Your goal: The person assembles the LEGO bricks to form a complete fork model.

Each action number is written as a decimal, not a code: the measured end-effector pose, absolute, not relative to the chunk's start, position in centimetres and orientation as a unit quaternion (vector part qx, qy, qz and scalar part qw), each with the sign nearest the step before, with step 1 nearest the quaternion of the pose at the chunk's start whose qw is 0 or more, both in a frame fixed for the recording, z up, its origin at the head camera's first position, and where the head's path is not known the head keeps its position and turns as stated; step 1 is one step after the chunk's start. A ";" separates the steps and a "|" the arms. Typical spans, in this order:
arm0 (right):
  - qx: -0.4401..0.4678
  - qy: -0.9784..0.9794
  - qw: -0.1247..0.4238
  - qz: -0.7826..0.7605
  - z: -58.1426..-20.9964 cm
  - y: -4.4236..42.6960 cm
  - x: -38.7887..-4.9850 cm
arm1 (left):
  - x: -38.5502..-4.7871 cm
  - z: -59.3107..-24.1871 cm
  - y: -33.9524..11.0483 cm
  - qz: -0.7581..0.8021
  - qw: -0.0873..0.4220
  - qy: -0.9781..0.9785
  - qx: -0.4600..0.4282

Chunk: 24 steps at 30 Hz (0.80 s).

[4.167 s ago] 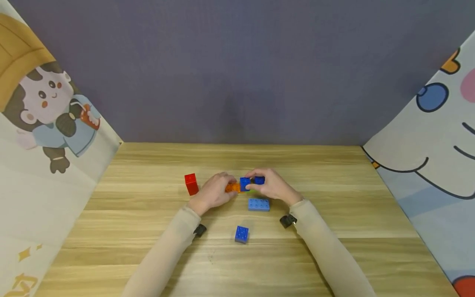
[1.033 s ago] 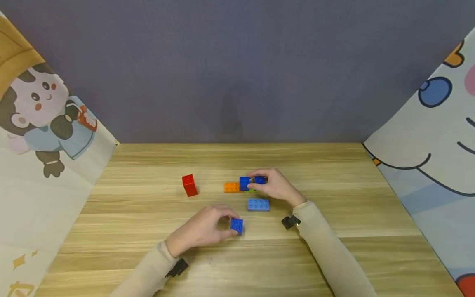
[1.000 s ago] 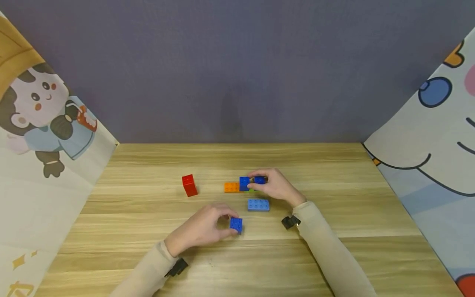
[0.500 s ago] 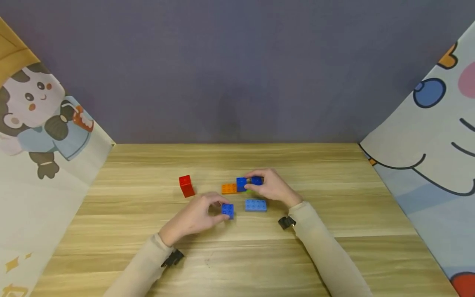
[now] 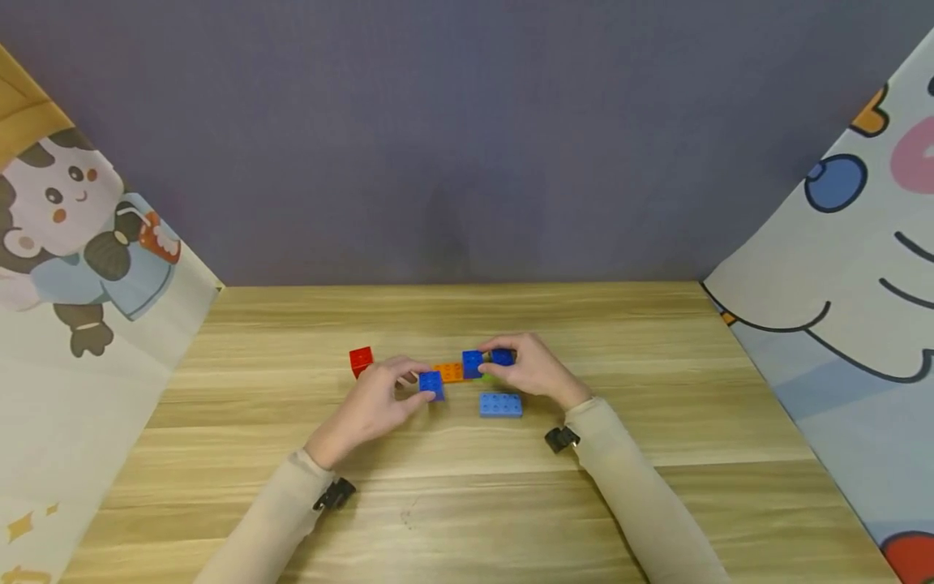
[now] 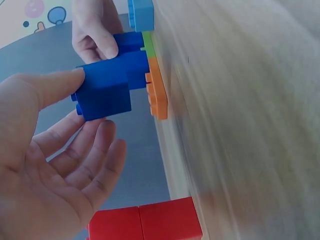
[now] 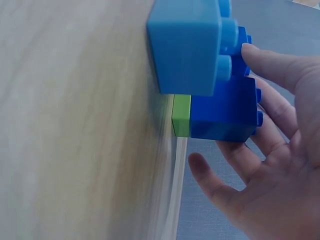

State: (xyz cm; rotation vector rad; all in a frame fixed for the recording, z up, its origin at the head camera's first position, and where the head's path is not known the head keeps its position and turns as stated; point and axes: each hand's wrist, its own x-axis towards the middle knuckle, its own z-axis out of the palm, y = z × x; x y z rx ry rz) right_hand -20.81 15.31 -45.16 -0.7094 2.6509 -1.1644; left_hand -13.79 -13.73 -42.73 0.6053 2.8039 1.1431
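Observation:
Between thumb and fingers, my left hand (image 5: pixel 368 405) pinches a dark blue toy brick (image 5: pixel 430 386), held above the table just in front of the orange plate brick (image 5: pixel 451 372). My right hand (image 5: pixel 536 369) grips a second dark blue brick (image 5: pixel 472 364) that sits at the orange piece's right end. A third dark blue brick (image 5: pixel 502 357) lies partly under the right hand; the right wrist view shows it on a thin green plate brick (image 7: pixel 181 115). In the left wrist view the orange and green pieces meet end to end beneath the blue ones.
A light blue brick (image 5: pixel 500 405) lies in front of the right hand. Two stacked red bricks (image 5: pixel 361 360) stand behind the left hand, partly covered by it. The wooden table (image 5: pixel 467 519) ends at a grey panel (image 5: pixel 467 162) at the back.
The left hand let go near the orange plate, took the loose blue brick from the front of the table, and carried it back and left. The right hand keeps its place.

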 end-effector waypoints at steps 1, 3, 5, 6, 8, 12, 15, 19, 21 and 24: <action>-0.236 0.887 0.081 -0.390 -45.2 15.3 -20.8 | -13.9 -42.8 -13.7 0.373 0.024 0.907 0.194; -0.234 0.887 0.080 -0.390 -45.2 15.3 -20.8 | -14.2 -42.8 -13.7 0.377 0.017 0.906 0.193; -0.233 0.887 0.079 -0.390 -45.2 15.3 -20.8 | -14.5 -42.9 -13.7 0.379 0.012 0.905 0.192; -0.234 0.887 0.079 -0.390 -45.1 15.3 -20.8 | -14.6 -43.0 -13.7 0.379 0.010 0.905 0.192; -0.233 0.887 0.079 -0.392 -45.2 15.3 -20.7 | -14.8 -43.0 -13.7 0.378 0.008 0.906 0.189; -0.234 0.886 0.081 -0.393 -45.2 15.3 -20.7 | -15.0 -43.1 -13.6 0.370 0.008 0.911 0.182; -0.236 0.886 0.079 -0.392 -45.1 15.2 -20.7 | -15.2 -43.1 -13.6 0.367 0.008 0.913 0.179; -0.238 0.886 0.078 -0.391 -45.2 15.2 -20.7 | -15.3 -43.1 -13.5 0.370 0.010 0.912 0.174; -0.237 0.886 0.078 -0.391 -45.3 15.2 -20.7 | -15.4 -43.2 -13.4 0.369 0.010 0.913 0.174; -0.237 0.885 0.077 -0.392 -45.3 15.3 -20.8 | -15.7 -43.4 -13.2 0.369 0.009 0.913 0.176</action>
